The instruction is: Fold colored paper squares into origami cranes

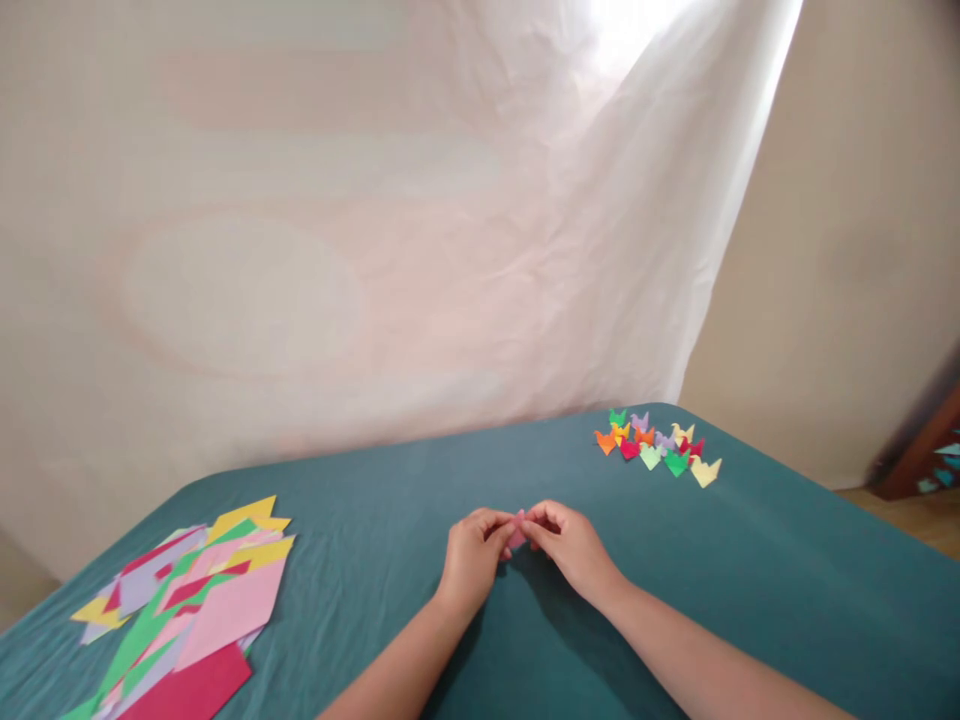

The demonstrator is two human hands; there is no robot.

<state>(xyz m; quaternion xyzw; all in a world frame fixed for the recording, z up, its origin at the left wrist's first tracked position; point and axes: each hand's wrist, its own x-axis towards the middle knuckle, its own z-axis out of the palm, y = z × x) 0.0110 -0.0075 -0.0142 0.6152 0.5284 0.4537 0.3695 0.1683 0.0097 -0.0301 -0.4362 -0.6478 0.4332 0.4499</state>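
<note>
Over the middle of the teal tablecloth (750, 580), my left hand (471, 555) and my right hand (568, 545) meet fingertip to fingertip. Between them they pinch a small folded pink paper piece (517, 532), mostly hidden by the fingers. Both hands have curled fingers closed on it. Its exact shape cannot be made out.
A loose pile of coloured paper sheets (187, 605) lies at the table's left front. Several small folded paper figures (658, 445) in mixed colours sit at the far right of the table. A white sheet (375, 220) hangs behind the table.
</note>
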